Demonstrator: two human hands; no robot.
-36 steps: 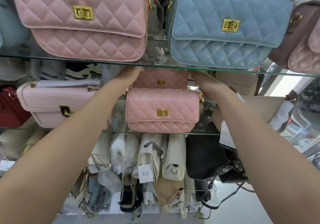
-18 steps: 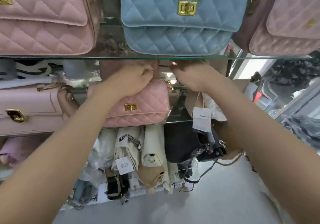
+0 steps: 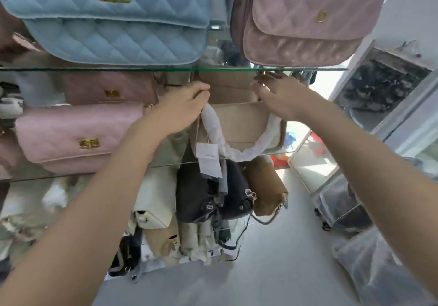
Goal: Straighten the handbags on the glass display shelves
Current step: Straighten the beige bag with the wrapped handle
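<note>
1. The beige handbag (image 3: 239, 125) is my target. It stands on the middle glass shelf (image 3: 272, 153), at its right end, under the upper glass shelf (image 3: 142, 69).
2. Its handle (image 3: 237, 154), wrapped in white paper, droops over the front face and past the shelf edge, and a paper tag (image 3: 208, 161) dangles beside it.
3. It looks boxy and fairly stiff, and probably light if it's empty. The paper wrap could be slippery and tear easily, so I'd take the body by its two upper corners rather than tug the handle.
4. My left hand (image 3: 187, 109) is at the upper left corner with its fingers curled in, gripping where the handle meets the bag.
5. My right hand (image 3: 282, 97) is at the upper right corner with its fingers loosely spread. I can't tell whether they touch the bag.
6. A pink quilted bag (image 3: 71, 137) sits just beside it on the left, so a sideways nudge could bump it.
7. Above are a blue quilted bag (image 3: 113, 21) and a mauve quilted bag (image 3: 303, 21). On the shelf below are a black bag (image 3: 203, 199) and a tan bag (image 3: 267, 187).
</note>
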